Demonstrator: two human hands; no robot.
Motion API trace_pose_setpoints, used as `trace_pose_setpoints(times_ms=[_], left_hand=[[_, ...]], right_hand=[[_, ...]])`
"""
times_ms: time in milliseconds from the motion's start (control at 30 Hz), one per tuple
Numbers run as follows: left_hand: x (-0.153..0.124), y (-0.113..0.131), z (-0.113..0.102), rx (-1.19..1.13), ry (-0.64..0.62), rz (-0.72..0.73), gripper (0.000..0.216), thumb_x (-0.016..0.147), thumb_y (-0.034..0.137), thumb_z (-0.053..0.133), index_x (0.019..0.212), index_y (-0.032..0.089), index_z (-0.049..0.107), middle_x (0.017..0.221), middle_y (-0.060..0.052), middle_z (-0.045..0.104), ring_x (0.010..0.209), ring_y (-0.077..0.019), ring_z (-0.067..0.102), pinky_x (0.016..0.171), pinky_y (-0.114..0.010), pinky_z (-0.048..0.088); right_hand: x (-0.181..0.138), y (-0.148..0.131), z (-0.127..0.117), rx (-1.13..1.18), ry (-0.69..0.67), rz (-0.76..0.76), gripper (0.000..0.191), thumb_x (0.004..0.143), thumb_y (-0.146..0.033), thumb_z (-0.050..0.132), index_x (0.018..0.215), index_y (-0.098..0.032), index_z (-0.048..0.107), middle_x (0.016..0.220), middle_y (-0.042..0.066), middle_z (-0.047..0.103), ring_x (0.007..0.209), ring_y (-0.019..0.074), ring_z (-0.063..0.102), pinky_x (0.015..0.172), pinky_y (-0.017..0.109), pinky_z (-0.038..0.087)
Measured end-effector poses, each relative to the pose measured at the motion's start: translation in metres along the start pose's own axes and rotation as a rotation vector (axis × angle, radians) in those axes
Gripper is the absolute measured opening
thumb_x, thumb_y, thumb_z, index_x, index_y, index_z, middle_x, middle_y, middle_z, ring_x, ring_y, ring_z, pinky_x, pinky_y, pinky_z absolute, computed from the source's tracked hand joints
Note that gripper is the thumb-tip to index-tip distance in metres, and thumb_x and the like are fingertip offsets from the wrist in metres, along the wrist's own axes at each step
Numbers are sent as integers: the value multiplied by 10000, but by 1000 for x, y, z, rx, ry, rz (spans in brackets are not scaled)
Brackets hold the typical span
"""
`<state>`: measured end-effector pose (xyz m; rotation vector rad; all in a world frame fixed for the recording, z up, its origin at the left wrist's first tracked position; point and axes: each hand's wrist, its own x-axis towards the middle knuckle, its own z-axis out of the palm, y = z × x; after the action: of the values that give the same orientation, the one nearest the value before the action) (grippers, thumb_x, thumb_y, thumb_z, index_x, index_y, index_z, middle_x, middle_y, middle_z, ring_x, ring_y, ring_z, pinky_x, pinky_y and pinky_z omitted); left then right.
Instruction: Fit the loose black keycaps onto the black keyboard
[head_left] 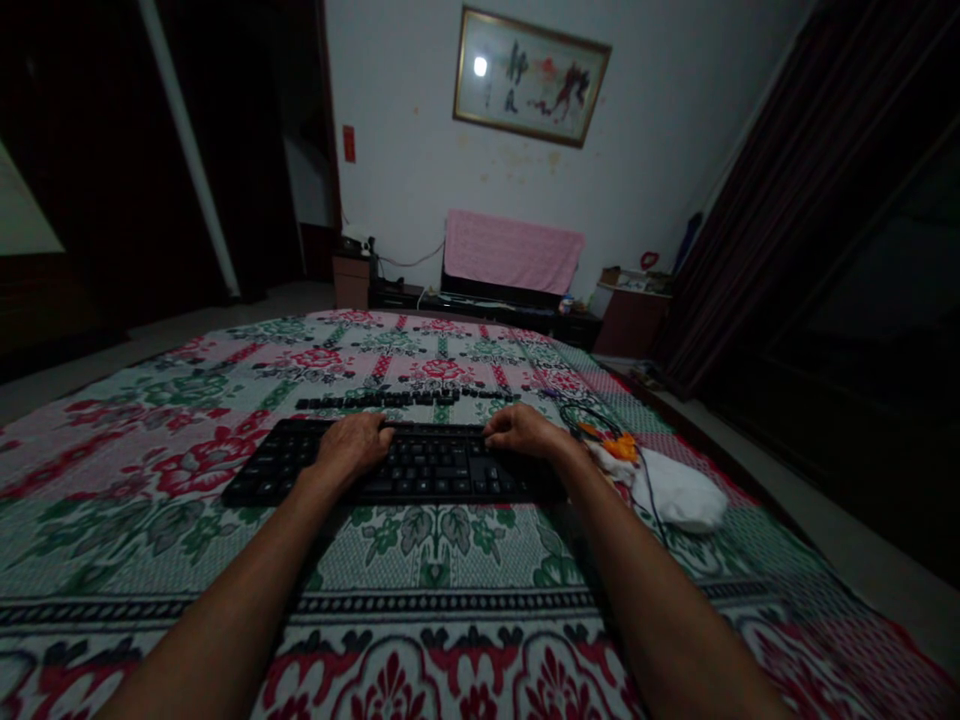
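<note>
A black keyboard (420, 470) lies flat on a floral cloth (442, 540) in front of me. My left hand (351, 446) sits on the keyboard's upper middle, fingers curled down over the far rows of keys. Near the keyboard's upper right edge is my right hand (523, 430), its fingers also bent and pressed together on the far edge. Just behind the keyboard, a line of small dark pieces (405, 398), which look like loose keycaps, is laid out on the cloth.
To the right of the keyboard lie a small orange tool (616, 446), a black cable (592, 415) and a white cloth (682, 493). Beyond the cloth-covered surface stands a low cabinet with a pink-draped screen (512, 252). The room is dim.
</note>
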<state>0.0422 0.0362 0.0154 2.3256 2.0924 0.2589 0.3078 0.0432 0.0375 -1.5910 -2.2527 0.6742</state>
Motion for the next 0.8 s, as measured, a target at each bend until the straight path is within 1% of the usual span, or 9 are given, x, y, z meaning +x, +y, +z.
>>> trace_pose_setpoints(times_ms=[167, 300, 467, 567, 667, 733, 800], left_hand=[[0, 1, 0, -8, -3, -15, 419, 786, 413, 322, 1042, 213, 587, 1012, -93, 637, 960, -236, 565, 813, -326, 408], [0, 1, -1, -2, -5, -1, 422, 787, 412, 315, 1029, 202, 591, 1021, -100, 633, 964, -243, 563, 811, -333, 410], [1, 0, 0, 4, -7, 1, 417, 788, 414, 313, 1002, 200, 599, 1000, -104, 638, 946, -246, 570, 790, -334, 419], [1, -1, 1, -2, -10, -11, 411, 784, 414, 324, 1023, 214, 593, 1009, -91, 637, 953, -239, 567, 799, -327, 417], [2, -1, 1, 1, -11, -9, 421, 784, 411, 323, 1036, 205, 590, 1024, -97, 631, 963, -242, 563, 803, -328, 416], [2, -1, 1, 2, -16, -6, 425, 786, 409, 319, 1040, 202, 590, 1025, -100, 631, 965, -245, 562, 803, -331, 416], [2, -1, 1, 6, -14, -3, 427, 787, 409, 316, 1047, 206, 586, 1023, -97, 633, 965, -243, 563, 807, -332, 414]], right_hand=[[1, -2, 3, 62, 33, 54, 150, 620, -202, 625, 740, -123, 667, 669, -6, 644, 586, 80, 535, 541, 166, 386], [2, -2, 6, 77, 51, 86, 138, 604, -198, 631, 716, -125, 666, 634, -14, 632, 561, 74, 522, 520, 161, 372], [5, 4, 7, 64, 54, 36, 121, 633, -193, 595, 695, -114, 663, 605, -17, 614, 545, 68, 502, 507, 154, 359], [7, 10, 5, 87, 11, -6, 149, 640, -207, 590, 725, -114, 670, 623, -18, 622, 559, 70, 508, 527, 157, 371], [7, 13, 4, 99, -29, -25, 208, 683, -256, 557, 785, -118, 674, 630, -23, 623, 562, 72, 511, 538, 162, 380], [6, 12, 4, 62, -10, -26, 221, 701, -262, 539, 808, -125, 676, 643, -22, 628, 571, 77, 517, 539, 164, 381], [4, 9, 4, 9, 33, -29, 212, 688, -233, 550, 825, -137, 680, 686, -15, 646, 611, 89, 536, 556, 169, 387]])
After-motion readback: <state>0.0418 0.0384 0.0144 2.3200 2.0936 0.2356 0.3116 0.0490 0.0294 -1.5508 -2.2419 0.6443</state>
